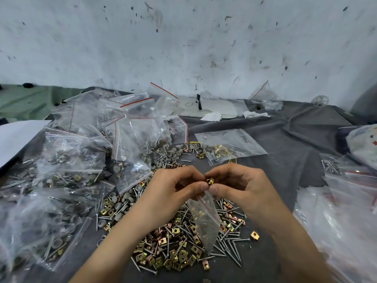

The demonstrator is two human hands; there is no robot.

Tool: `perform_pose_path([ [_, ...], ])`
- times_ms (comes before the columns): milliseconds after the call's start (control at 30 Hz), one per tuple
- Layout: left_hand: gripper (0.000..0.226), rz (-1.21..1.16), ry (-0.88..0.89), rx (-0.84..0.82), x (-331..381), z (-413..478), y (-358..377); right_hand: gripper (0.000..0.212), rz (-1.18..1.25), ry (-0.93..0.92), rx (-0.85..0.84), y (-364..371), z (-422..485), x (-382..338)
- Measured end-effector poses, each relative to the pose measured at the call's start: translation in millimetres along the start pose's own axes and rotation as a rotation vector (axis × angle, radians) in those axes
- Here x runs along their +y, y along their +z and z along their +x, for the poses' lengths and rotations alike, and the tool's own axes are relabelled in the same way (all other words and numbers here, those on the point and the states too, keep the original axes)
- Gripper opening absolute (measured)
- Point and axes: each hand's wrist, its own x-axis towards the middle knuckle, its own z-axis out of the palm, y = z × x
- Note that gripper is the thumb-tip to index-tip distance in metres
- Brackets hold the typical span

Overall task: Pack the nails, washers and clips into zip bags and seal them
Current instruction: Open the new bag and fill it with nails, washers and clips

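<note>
Right now both of my hands meet just below the middle of the frame, fingers curled and tips nearly touching. My right hand (240, 186) pinches a small square brass-coloured metal clip (210, 181) between thumb and forefinger, right at the meeting point. My left hand (179, 186) pinches the top edge of a small clear plastic zip bag with a red seal line (206, 219) — it hangs down from my fingertips, mouth up, its lower corner over the heap below. I cannot tell whether the clip is already inside the mouth.

Under my wrists, at lower centre, lies a loose pile of the same brass clips (169, 248), with grey steel nails (230, 242) scattered to its right and round grey washers (118, 203) to its left, all on a dark grey cloth (285, 139). Filled clear bags (71, 160) crowd the left side of the frame. Just above my hands a flat clear bag holding nails and thin yellow wire (230, 144) lies on the cloth.
</note>
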Motion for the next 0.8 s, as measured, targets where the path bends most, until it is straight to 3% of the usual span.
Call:
perform_pose_path([
  [267,0.014,0.164,0.17,-0.089,4.6,-0.8,-4.1,0.024,0.078,0.065,-0.105,-2.3,-2.4,-3.3],
  [467,0.018,0.139,0.131,-0.013,1.2,-1.7,-2.9,0.021,0.08,0.01,-0.008,-3.3,-3.2,0.6],
  [600,0.014,0.159,0.114,0.046,0.1,-1.3,-1.5,0.03,0.034,-0.009,-0.034,1.2,-3.9,3.1],
  [800,0.005,0.035,0.066,-0.032,-2.0,0.0,-2.7,0.02,0.024,-0.017,0.023,2.6,-3.8,7.4],
])
